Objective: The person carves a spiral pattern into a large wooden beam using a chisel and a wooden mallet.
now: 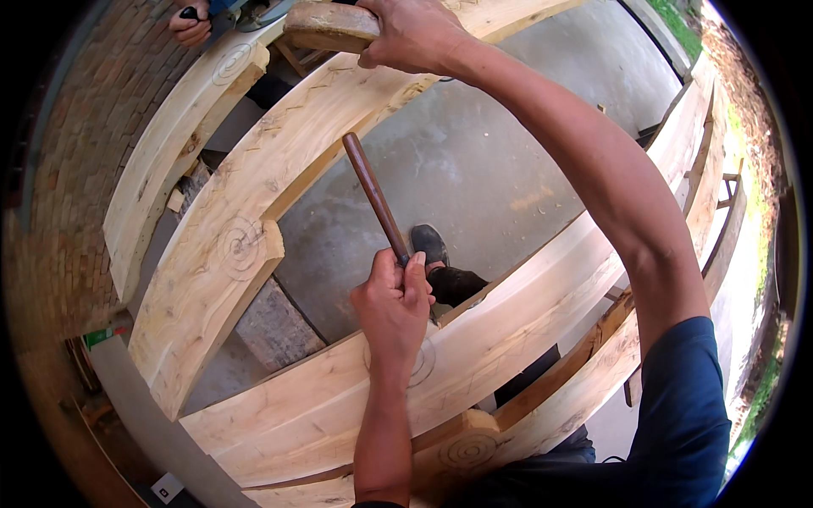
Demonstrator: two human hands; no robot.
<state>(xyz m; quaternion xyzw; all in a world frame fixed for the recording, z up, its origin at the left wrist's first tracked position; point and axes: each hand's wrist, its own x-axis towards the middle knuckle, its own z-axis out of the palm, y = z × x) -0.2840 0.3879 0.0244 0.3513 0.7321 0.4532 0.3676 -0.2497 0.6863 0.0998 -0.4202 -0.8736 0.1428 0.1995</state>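
Observation:
In my left hand (396, 296) is an upright-angled tool with a long brown wooden handle (366, 176); its lower end is hidden by my fingers, over the near curved timber beam (508, 313). My right hand (415, 34) grips a thick wooden block (326, 25) at the top, above the middle curved beam (220, 212), which has pencilled rings and zigzag marks.
A co-worker's hand (190, 25) holds a grey tool beside the left beam (178, 161). More marked beams (584, 381) lie at lower right. Below are a concrete floor (525, 127), a log support (275, 313) and my shoe (428, 241). A brick surface (76, 186) runs along the left.

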